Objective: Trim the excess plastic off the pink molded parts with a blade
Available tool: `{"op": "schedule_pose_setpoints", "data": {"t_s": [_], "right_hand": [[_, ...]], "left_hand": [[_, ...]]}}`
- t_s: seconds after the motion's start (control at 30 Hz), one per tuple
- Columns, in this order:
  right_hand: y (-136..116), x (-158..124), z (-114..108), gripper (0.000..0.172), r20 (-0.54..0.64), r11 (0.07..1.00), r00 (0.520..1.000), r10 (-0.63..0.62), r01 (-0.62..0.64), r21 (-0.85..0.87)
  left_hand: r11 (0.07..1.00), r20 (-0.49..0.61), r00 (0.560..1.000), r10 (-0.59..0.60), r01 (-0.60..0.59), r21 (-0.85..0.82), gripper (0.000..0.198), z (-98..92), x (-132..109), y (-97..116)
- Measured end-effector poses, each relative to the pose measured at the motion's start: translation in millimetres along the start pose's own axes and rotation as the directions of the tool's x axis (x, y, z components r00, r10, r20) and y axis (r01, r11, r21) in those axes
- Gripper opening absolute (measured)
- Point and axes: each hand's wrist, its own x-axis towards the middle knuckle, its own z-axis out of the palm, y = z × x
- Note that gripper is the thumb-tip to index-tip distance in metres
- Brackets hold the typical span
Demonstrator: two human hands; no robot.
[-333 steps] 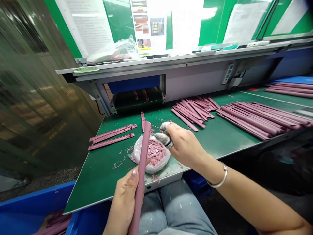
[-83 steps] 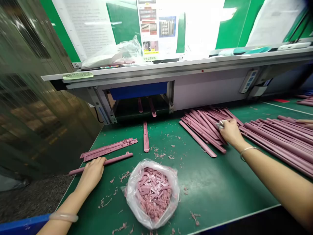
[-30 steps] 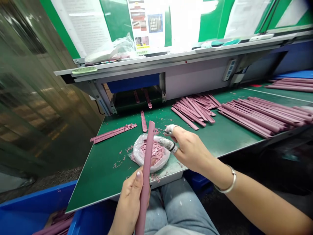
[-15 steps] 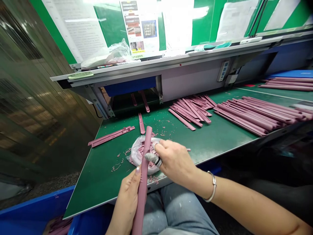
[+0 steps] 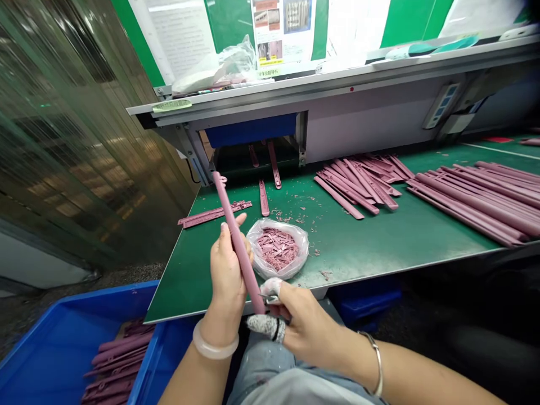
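Note:
A long pink plastic strip [image 5: 238, 239] slants across the front of the bench, with my left hand [image 5: 228, 264] wrapped round its middle. At the strip's lower end, my right hand [image 5: 301, 312] is closed on a small metal blade [image 5: 270, 298], mostly hidden by the fingers. Grey-white covers wrap the thumb and a finger of that hand. Just behind the hands stands a clear plastic bag [image 5: 301, 247], its mouth rolled open, full of pink shavings [image 5: 276, 247].
Loose strips [image 5: 354, 185] lie in a heap behind right, beside a neat stack [image 5: 476, 199]. More strips [image 5: 215, 214] lie at the left. A blue bin [image 5: 54, 326] with strips stands below left. Above the green bench [image 5: 371, 242] runs a metal shelf [image 5: 316, 84].
My view has turned left. The strip now leans the other way, its far end to the left. My right hand has moved from its upper part down to its near end.

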Motion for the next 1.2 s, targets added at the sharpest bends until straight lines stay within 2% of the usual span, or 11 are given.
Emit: {"op": "schedule_pose_setpoints", "data": {"t_s": [0.07, 0.13, 0.17, 0.23, 0.3, 0.37, 0.5, 0.67, 0.9, 1.0, 1.2], "right_hand": [[-4.0, 7.3, -7.8, 0.018, -0.016, 0.974, 0.998, 0.060, -0.055, 0.220], [-8.2, 9.6, -14.8, 0.020, -0.012, 0.921, 0.990, 0.139, -0.125, 0.369], [-10.1, 9.5, -18.8, 0.020, 0.011, 0.903, 0.987, 0.162, -0.153, 0.402], [-13.0, 8.3, -29.0, 0.017, 0.079, 0.912, 0.986, 0.144, -0.163, 0.377], [-13.7, 7.3, -42.4, 0.006, 0.130, 0.965, 0.989, 0.065, -0.096, 0.245], [-12.0, 6.9, -57.1, 0.007, 0.148, 0.997, 0.989, -0.009, -0.001, 0.072], [-9.5, 5.8, -78.1, 0.012, 0.205, 0.960, 0.978, -0.048, 0.102, -0.259], [-15.0, 8.0, -76.6, 0.013, 0.244, 0.807, 0.969, -0.037, 0.173, -0.565], [-10.7, 8.6, -67.7, 0.014, 0.137, 0.724, 0.978, -0.156, 0.207, -0.658], [-8.6, 6.1, -67.4, 0.014, 0.101, 0.697, 0.970, -0.223, 0.231, -0.678], [-6.6, 5.0, -67.0, 0.018, 0.034, 0.641, 0.971, -0.236, 0.182, -0.745]], "left_hand": [[0.979, 0.084, 0.994, 0.066, -0.081, 0.189, 0.043, -9.2, -6.2, -4.9], [0.807, 0.236, 0.929, 0.285, -0.366, 0.464, 0.042, -24.6, -11.2, -6.7], [0.618, 0.377, 0.835, 0.400, -0.550, 0.563, 0.044, -33.1, -12.6, -5.8], [0.181, 0.716, 0.549, 0.431, -0.830, 0.527, 0.045, -47.8, -13.4, -0.4], [0.035, 0.880, 0.339, 0.333, -0.937, 0.348, 0.038, -56.6, -12.2, 7.8], [0.040, 0.920, 0.271, 0.284, -0.962, 0.271, 0.034, -59.3, -10.2, 16.1], [-0.005, 0.935, 0.269, 0.232, -0.961, 0.277, 0.036, -57.2, -8.6, 24.9], [-0.046, 0.947, 0.255, 0.196, -0.962, 0.269, 0.039, -55.1, -10.5, 25.4], [-0.055, 0.948, 0.301, 0.103, -0.950, 0.308, 0.039, -52.5, -17.0, 29.1], [0.004, 0.927, 0.362, 0.097, -0.932, 0.363, 0.040, -51.4, -22.4, 28.9], [0.324, 0.796, 0.603, -0.051, -0.744, 0.585, 0.041, -44.5, -34.5, 26.6]]}}
